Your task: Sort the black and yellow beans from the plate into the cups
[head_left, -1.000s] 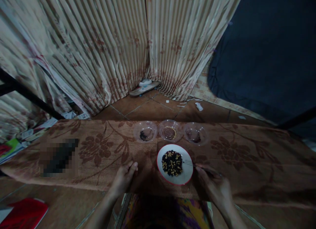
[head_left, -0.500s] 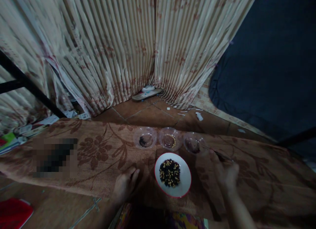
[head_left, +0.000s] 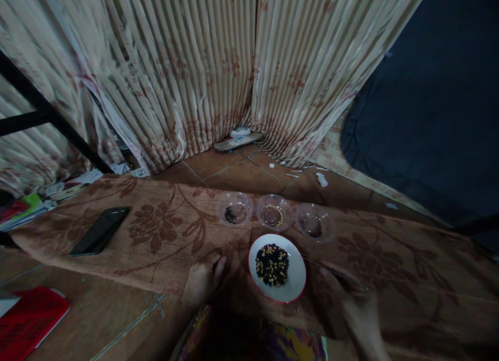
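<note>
A white bowl with a red rim (head_left: 297, 279) stands on the cloth-covered table and holds dark and yellow beans (head_left: 272, 265) mixed together. Behind it is a row of clear plastic cups: the left cup (head_left: 244, 209) has a few black beans, the middle cup (head_left: 268, 215) has yellow ones, and the right cup (head_left: 325, 223) has dark reddish ones. My right hand (head_left: 351, 293), right of the bowl, grips thin metal tweezers (head_left: 343, 274) pointing at the bowl's right side; whether their tips hold anything is too dark to tell. My left hand (head_left: 205, 278) rests closed on the cloth, left of the bowl.
A dark phone (head_left: 100, 231) lies on the patterned tablecloth (head_left: 156, 262) at the left. Papers and booklets (head_left: 23, 210) are at the far left edge. Beyond the table are striped curtains (head_left: 195, 80), a skateboard (head_left: 238, 141) and small white litter (head_left: 322, 179) on the tiled floor.
My right hand with the tweezers has drawn back from the right cup toward the bowl. My left hand stays closed beside the bowl. The view has shifted slightly.
</note>
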Action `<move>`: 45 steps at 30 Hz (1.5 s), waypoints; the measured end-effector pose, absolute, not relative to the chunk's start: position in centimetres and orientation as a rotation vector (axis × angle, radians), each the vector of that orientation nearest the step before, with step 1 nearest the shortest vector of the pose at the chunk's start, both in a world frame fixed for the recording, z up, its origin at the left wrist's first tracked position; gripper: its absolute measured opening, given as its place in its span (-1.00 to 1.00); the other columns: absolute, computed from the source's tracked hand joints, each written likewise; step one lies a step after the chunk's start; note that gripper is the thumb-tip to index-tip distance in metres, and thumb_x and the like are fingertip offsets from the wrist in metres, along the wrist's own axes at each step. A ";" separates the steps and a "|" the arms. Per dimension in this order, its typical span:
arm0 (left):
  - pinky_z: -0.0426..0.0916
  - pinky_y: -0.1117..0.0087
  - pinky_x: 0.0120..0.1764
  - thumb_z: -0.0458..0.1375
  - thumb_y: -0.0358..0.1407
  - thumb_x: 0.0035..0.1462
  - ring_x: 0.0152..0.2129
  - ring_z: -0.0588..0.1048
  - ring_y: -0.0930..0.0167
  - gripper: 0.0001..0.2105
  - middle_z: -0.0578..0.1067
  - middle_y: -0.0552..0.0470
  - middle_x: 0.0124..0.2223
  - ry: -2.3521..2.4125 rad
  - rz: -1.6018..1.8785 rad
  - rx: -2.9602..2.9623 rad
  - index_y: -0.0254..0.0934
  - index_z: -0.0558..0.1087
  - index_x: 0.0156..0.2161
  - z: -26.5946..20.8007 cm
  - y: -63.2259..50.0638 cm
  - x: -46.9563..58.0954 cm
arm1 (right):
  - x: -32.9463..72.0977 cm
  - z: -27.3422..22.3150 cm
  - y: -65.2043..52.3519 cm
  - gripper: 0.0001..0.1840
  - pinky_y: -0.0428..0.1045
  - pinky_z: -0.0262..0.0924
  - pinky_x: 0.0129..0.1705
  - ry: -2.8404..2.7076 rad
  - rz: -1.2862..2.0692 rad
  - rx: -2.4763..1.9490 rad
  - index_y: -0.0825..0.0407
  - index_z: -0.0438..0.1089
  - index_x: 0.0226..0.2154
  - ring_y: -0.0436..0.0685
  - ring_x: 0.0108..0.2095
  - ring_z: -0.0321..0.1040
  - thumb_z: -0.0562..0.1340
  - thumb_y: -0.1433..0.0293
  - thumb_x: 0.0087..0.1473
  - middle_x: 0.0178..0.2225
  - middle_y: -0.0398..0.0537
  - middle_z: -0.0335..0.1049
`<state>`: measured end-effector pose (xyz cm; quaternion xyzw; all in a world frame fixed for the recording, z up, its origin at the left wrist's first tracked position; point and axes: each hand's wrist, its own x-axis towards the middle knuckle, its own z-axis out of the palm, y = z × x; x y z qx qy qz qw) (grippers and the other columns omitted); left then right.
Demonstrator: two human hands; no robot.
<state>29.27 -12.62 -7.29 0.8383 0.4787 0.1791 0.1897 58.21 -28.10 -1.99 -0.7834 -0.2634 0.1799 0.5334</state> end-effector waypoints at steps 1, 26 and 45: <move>0.26 0.49 -0.41 -0.07 -0.19 0.28 -0.48 0.54 0.41 -0.72 0.52 0.05 -0.46 1.355 0.497 2.360 -0.20 0.38 -0.39 -7.3 -12.6 29.3 | 57.9 -2.2 -28.3 -0.63 0.15 0.36 -0.12 -0.656 0.474 -1.869 0.02 0.57 -0.36 0.30 -0.20 0.49 0.36 0.12 -0.19 -0.28 0.06 0.57; 0.32 0.46 -0.32 -0.06 -0.19 0.28 -0.41 0.54 0.39 -0.72 0.54 0.01 -0.40 1.334 0.521 2.349 -0.21 0.42 -0.37 -7.4 -12.6 29.2 | 56.6 -3.9 -29.0 -0.63 0.07 0.31 -0.09 -0.962 0.536 -1.945 0.00 0.53 -0.31 0.22 -0.15 0.44 0.21 0.08 0.03 -0.21 0.03 0.52; 0.31 0.48 -0.33 -0.05 -0.20 0.28 -0.40 0.55 0.39 -0.73 0.56 0.01 -0.37 1.330 0.531 2.350 -0.20 0.45 -0.34 -7.6 -12.7 29.2 | 56.5 -4.3 -28.9 -0.67 0.09 0.31 -0.08 -0.970 0.520 -1.919 -0.01 0.52 -0.33 0.22 -0.11 0.42 0.20 0.11 0.05 -0.20 0.03 0.51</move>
